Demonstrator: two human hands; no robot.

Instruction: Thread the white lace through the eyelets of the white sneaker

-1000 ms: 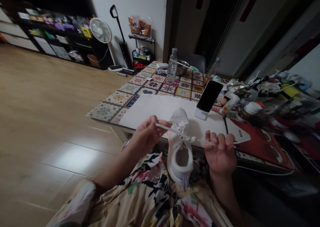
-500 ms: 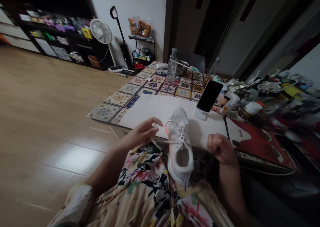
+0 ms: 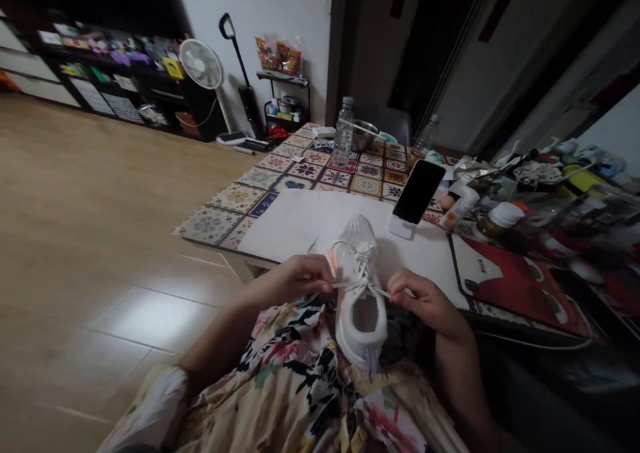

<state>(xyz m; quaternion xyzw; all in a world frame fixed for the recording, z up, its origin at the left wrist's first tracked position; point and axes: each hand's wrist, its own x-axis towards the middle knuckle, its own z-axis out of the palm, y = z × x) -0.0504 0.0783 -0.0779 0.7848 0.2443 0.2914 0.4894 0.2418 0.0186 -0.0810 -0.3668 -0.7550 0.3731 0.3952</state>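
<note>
A white sneaker (image 3: 361, 306) with an orange stripe lies heel toward me, its toe resting on the table edge and its heel over my lap. My left hand (image 3: 300, 278) is closed, pinching the left end of the white shoelace (image 3: 347, 284) just beside the shoe's opening. On the other side my right hand (image 3: 419, 298) pinches the right lace end close to the eyelets. Both laces run taut across the top of the shoe. My floral clothing (image 3: 300, 386) fills the lower part of the view.
A white sheet (image 3: 310, 220) covers the near part of a patterned table (image 3: 240, 196). A black phone (image 3: 418, 192) leans on a stand. Two water bottles (image 3: 343, 133), a bowl and much clutter stand at the back and right. Wooden floor lies to the left, with a fan (image 3: 201, 63).
Both hands have come in from wide apart to close beside the shoe, still holding the lace ends. The right hand turned from palm-up to a pinch at the eyelets.
</note>
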